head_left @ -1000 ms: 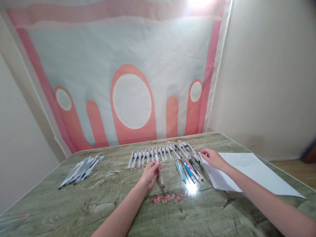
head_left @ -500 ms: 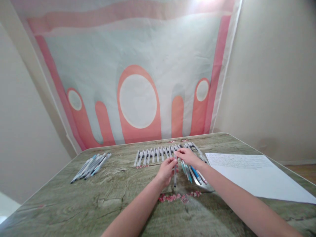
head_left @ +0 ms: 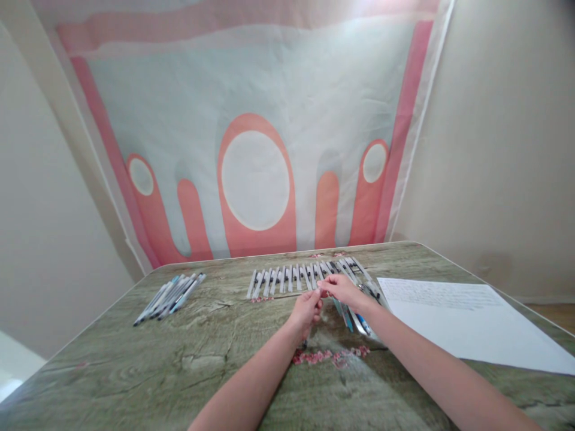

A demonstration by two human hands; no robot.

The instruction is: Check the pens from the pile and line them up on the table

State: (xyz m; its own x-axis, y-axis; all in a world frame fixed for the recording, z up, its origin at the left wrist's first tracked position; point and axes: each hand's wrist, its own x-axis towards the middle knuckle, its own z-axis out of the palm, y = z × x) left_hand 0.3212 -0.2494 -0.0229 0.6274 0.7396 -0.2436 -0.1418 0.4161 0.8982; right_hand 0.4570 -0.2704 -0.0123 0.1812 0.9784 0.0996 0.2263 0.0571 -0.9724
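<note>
In front of the row of pens, my left hand [head_left: 307, 312] is closed around a pen [head_left: 304, 344], whose dark lower end shows below the palm. Most of that pen is hidden by the fingers. My right hand [head_left: 344, 290] pinches at its upper end, fingertips meeting those of my left hand. Behind the hands lies a long row of clear pens [head_left: 281, 279] with dark parts, set side by side. Partly under my right hand and forearm rests a bunch of blue, teal and white pens [head_left: 348, 317].
A pile of pens [head_left: 169, 297] lies at the left of the wood-patterned table [head_left: 215, 359]. At the right is a sheet of paper [head_left: 449, 323] with writing along its top. A pink and grey patterned cloth [head_left: 188, 102] hangs behind the table.
The pen in my left hand has tilted, its lower end swinging left, and more of it is now covered by the fingers. The whole view has shifted slightly.
</note>
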